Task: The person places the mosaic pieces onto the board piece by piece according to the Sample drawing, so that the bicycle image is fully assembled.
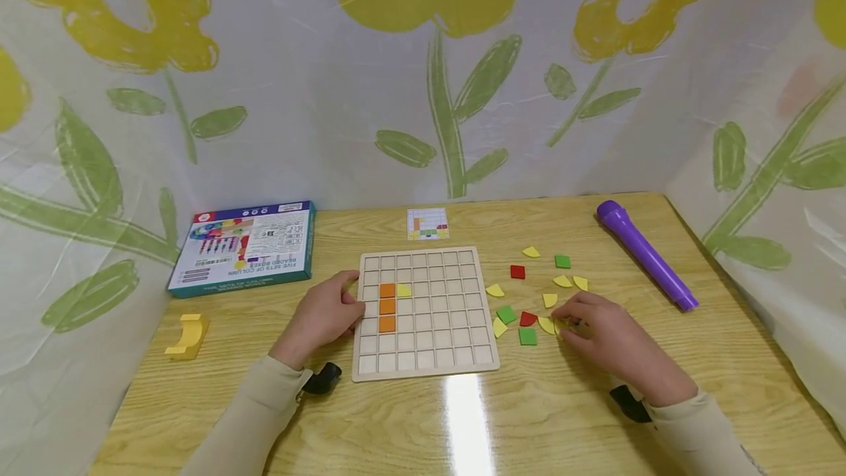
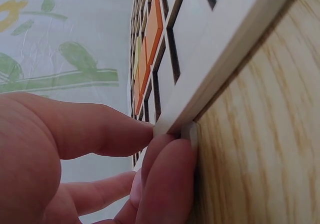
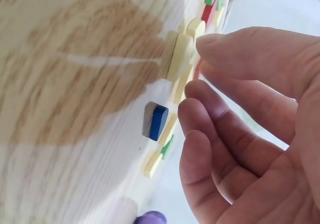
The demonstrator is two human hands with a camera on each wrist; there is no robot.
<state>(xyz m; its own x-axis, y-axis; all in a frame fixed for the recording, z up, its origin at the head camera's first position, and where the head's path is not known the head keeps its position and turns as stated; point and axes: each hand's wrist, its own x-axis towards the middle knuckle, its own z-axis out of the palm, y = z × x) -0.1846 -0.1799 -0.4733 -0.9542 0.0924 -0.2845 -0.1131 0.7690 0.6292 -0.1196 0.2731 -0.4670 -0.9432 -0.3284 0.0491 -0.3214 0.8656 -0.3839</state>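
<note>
My left hand [image 1: 322, 319] grips the left edge of a wooden grid board [image 1: 426, 374], thumb on the rim and fingertips at its side in the left wrist view. Orange squares [image 1: 386, 307] fill three cells in a column, with a yellow quarter-round piece [image 1: 403, 291] beside the top one. To the board's right, my right hand [image 1: 611, 336] hovers low over loose pieces, fingers loosely bent. Its thumb tip is right at a pale yellow piece [image 3: 179, 57] in the right wrist view. A blue piece [image 3: 159, 121] lies on the table near the other fingertips.
Green squares [image 1: 527, 336], red pieces [image 1: 518, 272] and yellow pieces [image 1: 531, 252] lie scattered right of the board. A pattern card [image 1: 427, 224] sits behind it. Around are a boxed set [image 1: 244, 248], a yellow arched block [image 1: 188, 336] and a purple microphone [image 1: 644, 252].
</note>
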